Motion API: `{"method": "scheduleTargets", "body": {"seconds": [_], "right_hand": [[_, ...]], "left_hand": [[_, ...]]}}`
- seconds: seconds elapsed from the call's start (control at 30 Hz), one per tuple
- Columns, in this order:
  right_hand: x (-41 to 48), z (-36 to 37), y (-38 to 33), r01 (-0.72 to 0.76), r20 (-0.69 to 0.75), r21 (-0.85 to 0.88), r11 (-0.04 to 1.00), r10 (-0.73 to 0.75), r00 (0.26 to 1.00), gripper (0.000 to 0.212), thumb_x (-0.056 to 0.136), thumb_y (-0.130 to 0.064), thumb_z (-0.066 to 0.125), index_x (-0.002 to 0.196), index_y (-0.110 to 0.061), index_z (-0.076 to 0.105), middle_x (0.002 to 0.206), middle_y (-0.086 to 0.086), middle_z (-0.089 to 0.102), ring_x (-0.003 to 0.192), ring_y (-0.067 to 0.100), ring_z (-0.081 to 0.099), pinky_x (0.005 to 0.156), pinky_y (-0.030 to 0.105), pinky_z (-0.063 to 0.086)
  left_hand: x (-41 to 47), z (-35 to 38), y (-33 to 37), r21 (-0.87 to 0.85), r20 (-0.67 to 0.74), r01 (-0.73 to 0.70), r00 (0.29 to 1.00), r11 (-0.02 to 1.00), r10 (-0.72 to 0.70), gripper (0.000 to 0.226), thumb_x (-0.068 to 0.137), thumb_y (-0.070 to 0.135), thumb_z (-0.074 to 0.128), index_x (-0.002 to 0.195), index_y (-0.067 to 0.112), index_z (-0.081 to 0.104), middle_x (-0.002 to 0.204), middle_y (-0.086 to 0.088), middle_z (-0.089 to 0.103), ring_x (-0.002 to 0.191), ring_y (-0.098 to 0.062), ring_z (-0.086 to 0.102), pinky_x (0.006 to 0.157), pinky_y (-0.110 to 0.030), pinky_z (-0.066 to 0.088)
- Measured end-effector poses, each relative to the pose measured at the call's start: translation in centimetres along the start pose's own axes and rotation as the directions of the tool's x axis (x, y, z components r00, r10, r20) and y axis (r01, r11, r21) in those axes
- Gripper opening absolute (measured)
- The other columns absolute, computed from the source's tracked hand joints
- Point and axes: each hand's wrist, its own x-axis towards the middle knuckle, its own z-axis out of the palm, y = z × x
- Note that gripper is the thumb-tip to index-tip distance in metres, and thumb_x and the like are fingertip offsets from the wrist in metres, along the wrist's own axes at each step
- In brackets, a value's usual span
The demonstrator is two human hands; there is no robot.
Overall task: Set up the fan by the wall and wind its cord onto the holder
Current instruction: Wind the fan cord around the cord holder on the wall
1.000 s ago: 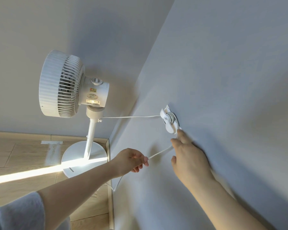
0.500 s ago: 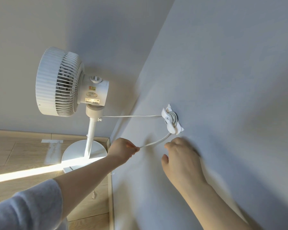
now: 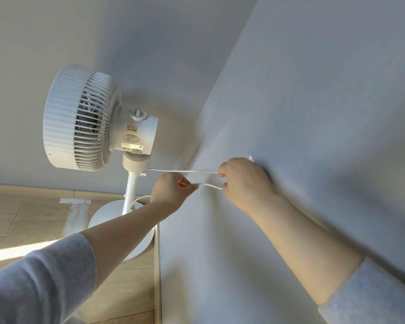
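While the left hand (image 3: 171, 190) pinches the cord (image 3: 211, 185), the right hand (image 3: 243, 181) (fisted) covers the holder (image 3: 251, 158).

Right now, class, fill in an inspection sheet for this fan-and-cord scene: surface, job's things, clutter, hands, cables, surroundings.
Surface: grey wall, bare apart from the holder.
Job's things: white fan upright on its round base in the corner; cord holder on the wall, almost wholly hidden by the right hand.
Clutter: nothing seen.
Hands: left hand pinches the cord; right hand covers the holder, its grip hidden.
Cables: white cord runs from the fan's neck to the right hand; a second strand spans both hands; slack loops near the base.
Surroundings: wooden floor with a sunlit strip.
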Motion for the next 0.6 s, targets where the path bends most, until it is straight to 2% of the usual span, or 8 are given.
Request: {"method": "scheduleTargets", "body": {"seconds": [0.13, 0.27, 0.33, 0.4, 0.5, 0.6], "right_hand": [[2.1, -0.3, 0.3, -0.016, 0.073, 0.016, 1.000, 0.015, 0.997, 0.029, 0.083, -0.004, 0.056, 0.109, -0.012, 0.065, 0.109, 0.006, 0.067, 0.101, 0.027, 0.062, 0.081, 0.033, 0.053], [4.0, 0.0, -0.2, -0.017, 0.102, 0.019, 1.000, 0.015, 0.995, 0.021, 0.083, -0.006, 0.061, 0.102, -0.010, 0.067, 0.100, 0.009, 0.067, 0.079, 0.027, 0.059, 0.054, 0.024, 0.039], [5.1, -0.1, -0.5, -0.046, 0.122, 0.051, 0.998, 0.039, 0.992, 0.020, 0.083, -0.003, 0.060, 0.101, -0.009, 0.067, 0.095, 0.009, 0.067, 0.074, 0.026, 0.054, 0.047, 0.021, 0.033], [6.0, -0.2, -0.7, -0.076, 0.171, 0.074, 0.994, 0.062, 0.983, 0.020, 0.084, -0.002, 0.059, 0.101, -0.008, 0.068, 0.083, 0.009, 0.064, 0.072, 0.026, 0.056, 0.047, 0.018, 0.032], [7.2, 0.1, -0.8, -0.073, 0.260, 0.086, 0.994, 0.048, 0.964, 0.020, 0.082, 0.001, 0.061, 0.099, -0.006, 0.070, 0.071, 0.009, 0.068, 0.070, 0.028, 0.066, 0.064, 0.027, 0.053], [7.9, 0.3, -0.5, -0.064, 0.262, 0.103, 0.993, 0.035, 0.965, 0.016, 0.083, -0.007, 0.065, 0.097, -0.005, 0.072, 0.058, 0.006, 0.062, 0.063, 0.026, 0.062, 0.071, 0.030, 0.055]], "left_hand": [[0.8, -0.2, 0.5, -0.072, -0.021, -0.036, 0.999, 0.997, 0.035, 0.025, 0.075, 0.037, 0.072, 0.072, 0.012, 0.065, 0.070, 0.001, 0.067, 0.070, -0.019, 0.062, 0.061, -0.028, 0.046], [1.8, -0.7, 0.9, -0.125, -0.026, -0.074, 0.997, 0.989, 0.071, 0.022, 0.076, 0.036, 0.072, 0.070, 0.015, 0.066, 0.066, 0.004, 0.064, 0.063, -0.012, 0.057, 0.054, -0.022, 0.041], [2.0, -0.9, 0.9, -0.135, -0.014, -0.092, 0.996, 0.987, 0.091, 0.023, 0.076, 0.035, 0.072, 0.072, 0.013, 0.068, 0.067, 0.004, 0.064, 0.062, -0.010, 0.056, 0.053, -0.020, 0.040], [2.1, -1.0, 0.9, -0.140, -0.005, -0.105, 0.994, 0.985, 0.106, 0.022, 0.076, 0.034, 0.072, 0.073, 0.013, 0.068, 0.066, 0.006, 0.063, 0.062, -0.010, 0.055, 0.053, -0.019, 0.039], [2.6, -1.3, 1.1, -0.141, -0.004, -0.132, 0.991, 0.981, 0.133, 0.019, 0.076, 0.033, 0.073, 0.070, 0.017, 0.066, 0.062, 0.010, 0.060, 0.059, -0.007, 0.053, 0.049, -0.012, 0.036], [3.1, -1.6, 1.5, -0.147, -0.005, -0.165, 0.986, 0.975, 0.166, 0.017, 0.076, 0.033, 0.073, 0.070, 0.018, 0.067, 0.060, 0.010, 0.058, 0.056, -0.005, 0.049, 0.046, -0.008, 0.035]]}}
